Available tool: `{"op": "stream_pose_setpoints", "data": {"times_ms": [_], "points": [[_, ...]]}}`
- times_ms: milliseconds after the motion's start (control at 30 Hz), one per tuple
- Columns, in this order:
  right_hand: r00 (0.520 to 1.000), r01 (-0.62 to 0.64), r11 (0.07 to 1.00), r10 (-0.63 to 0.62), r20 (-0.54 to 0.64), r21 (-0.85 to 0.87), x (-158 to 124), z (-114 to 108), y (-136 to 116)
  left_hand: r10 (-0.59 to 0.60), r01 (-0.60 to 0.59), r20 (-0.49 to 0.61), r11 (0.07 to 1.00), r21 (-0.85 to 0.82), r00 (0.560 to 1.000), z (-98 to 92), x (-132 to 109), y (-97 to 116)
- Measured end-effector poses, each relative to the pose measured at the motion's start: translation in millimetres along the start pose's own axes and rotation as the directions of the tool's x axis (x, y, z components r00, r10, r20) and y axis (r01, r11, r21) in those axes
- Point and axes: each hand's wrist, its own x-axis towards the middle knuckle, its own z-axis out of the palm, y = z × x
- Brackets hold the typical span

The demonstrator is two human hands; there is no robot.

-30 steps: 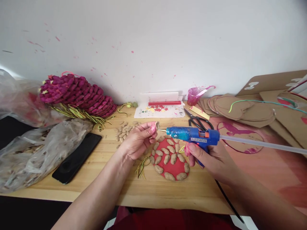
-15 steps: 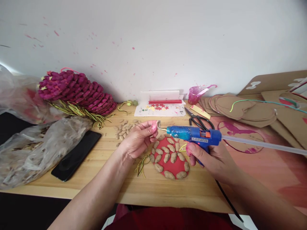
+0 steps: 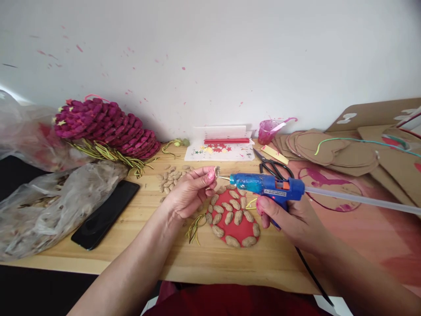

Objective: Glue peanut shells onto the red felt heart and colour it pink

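Note:
My left hand [image 3: 190,192] pinches a peanut shell [image 3: 217,170] between thumb and fingers, above the wooden table [image 3: 144,206]. My right hand [image 3: 292,219] grips a blue hot glue gun [image 3: 268,186], a finger on its trigger. The nozzle tip touches or nearly touches the held shell. A clear glue stick [image 3: 362,199] juts out behind the gun to the right. Below both hands lies a red round piece [image 3: 235,219] with several peanut shells stuck on it.
Loose peanut shells [image 3: 171,177] lie beyond my left hand. Black scissors [image 3: 271,166], a pink cup [image 3: 266,130] and a star sheet [image 3: 219,151] are at the back. Cardboard shapes [image 3: 332,151] pile at right. A black phone [image 3: 105,215], plastic bags [image 3: 49,206] and a magenta cone craft [image 3: 105,127] sit left.
The glue gun's nozzle has edged slightly closer to the shell in my left hand. Both hands otherwise hold the same pose.

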Motion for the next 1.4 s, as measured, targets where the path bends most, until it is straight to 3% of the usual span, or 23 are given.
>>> {"op": "stream_pose_setpoints", "data": {"times_ms": [700,800,900,1000,1133,1200,1267,1400], "points": [[1.0,-0.002,1.0,0.001,-0.03,-0.025,3,0,-3,0.012,-0.011,-0.024,1.0,0.027,1.0,2.8,-2,2],[0.997,-0.06,0.998,0.059,-0.049,-0.016,5,1,-2,0.036,-0.03,-0.06,0.994,0.105,0.998,-0.1,-2,4],[0.976,-0.195,0.979,0.199,-0.086,0.055,6,1,1,0.091,-0.059,-0.1,0.957,0.283,0.991,-0.8,-5,5],[0.942,-0.3,0.941,0.318,-0.104,0.155,9,1,5,0.154,-0.084,-0.07,0.804,0.588,0.986,2.5,-10,3],[0.908,-0.366,0.902,0.4,-0.125,0.23,12,4,6,0.229,-0.088,0.001,0.373,0.924,0.973,8.0,-16,-2],[0.892,-0.388,0.878,0.435,-0.127,0.279,13,6,6,0.264,-0.112,0.062,0.181,0.977,0.962,9.1,-18,-5],[0.879,-0.408,0.856,0.463,-0.118,0.319,13,8,7,0.282,-0.143,0.123,0.05,0.989,0.952,9.5,-20,-8],[0.863,-0.439,0.831,0.496,-0.097,0.342,13,10,10,0.294,-0.197,0.215,-0.091,0.976,0.931,10.9,-22,-12]]}}
